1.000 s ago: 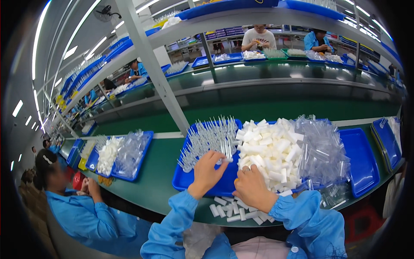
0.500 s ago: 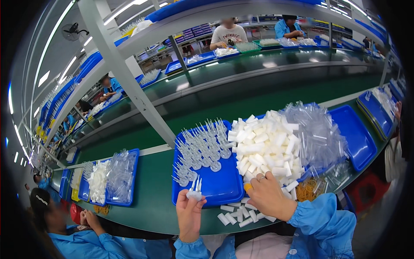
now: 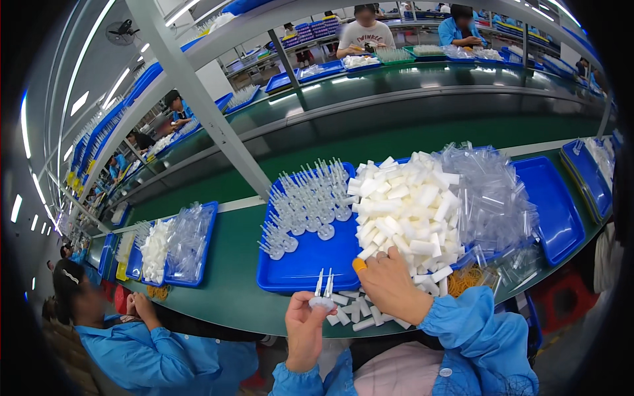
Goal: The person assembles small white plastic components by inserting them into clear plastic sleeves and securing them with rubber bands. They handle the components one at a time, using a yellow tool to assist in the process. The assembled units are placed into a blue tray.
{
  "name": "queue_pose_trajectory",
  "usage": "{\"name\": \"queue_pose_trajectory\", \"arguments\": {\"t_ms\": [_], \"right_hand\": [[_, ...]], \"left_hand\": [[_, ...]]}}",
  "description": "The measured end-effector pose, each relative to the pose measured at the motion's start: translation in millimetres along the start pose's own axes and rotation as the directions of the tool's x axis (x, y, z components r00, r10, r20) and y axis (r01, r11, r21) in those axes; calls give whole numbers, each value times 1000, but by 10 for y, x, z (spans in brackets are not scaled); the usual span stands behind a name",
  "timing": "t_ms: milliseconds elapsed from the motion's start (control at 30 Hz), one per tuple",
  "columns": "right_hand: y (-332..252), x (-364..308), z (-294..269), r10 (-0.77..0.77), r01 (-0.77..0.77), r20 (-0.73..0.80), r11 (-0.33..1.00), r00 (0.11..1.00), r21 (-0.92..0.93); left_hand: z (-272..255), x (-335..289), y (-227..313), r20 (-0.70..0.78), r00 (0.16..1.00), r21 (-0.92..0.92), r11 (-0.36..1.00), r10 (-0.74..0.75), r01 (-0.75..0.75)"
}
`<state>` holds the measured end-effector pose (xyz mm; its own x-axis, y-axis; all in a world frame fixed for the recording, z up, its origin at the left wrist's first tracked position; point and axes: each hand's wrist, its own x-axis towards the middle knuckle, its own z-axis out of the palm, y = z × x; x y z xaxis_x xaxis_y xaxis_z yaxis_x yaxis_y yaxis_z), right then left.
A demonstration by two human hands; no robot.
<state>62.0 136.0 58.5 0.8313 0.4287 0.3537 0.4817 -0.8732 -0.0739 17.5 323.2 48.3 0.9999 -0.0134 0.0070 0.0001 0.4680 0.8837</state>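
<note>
My left hand [image 3: 305, 333] is closed on a clear plastic part [image 3: 322, 302] with a round base. Its thin prongs point up, at the near edge of the blue tray [image 3: 310, 267]. My right hand [image 3: 396, 287] lies at the near side of a heap of white foam cylinders [image 3: 406, 208], fingers bent and together. An orange finger cot [image 3: 358, 264] covers one finger. What those fingers hold, if anything, is hidden. Several similar pronged parts [image 3: 310, 204] stand in the far part of the tray. Loose white cylinders [image 3: 364, 313] lie on the table between my hands.
Right of the foam heap are clear plastic tubes [image 3: 489, 198], orange rubber bands [image 3: 464, 280] and a blue tray [image 3: 548, 204]. A grey post [image 3: 211, 119] rises behind the pronged parts. At left, a co-worker in blue [image 3: 158, 350] sits by another loaded tray [image 3: 191, 241].
My left hand, with the pronged part, has come nearer to my right hand. My right hand stays at the edge of the foam heap. The whole view has shifted a little.
</note>
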Motion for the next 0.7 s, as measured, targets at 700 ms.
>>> {"name": "queue_pose_trajectory", "arguments": {"t_ms": [700], "right_hand": [[572, -421, -1191, 183, -61, -209, 874, 961, 481]], "left_hand": [[229, 74, 0, 193, 981, 195, 980, 8, -46]]}}
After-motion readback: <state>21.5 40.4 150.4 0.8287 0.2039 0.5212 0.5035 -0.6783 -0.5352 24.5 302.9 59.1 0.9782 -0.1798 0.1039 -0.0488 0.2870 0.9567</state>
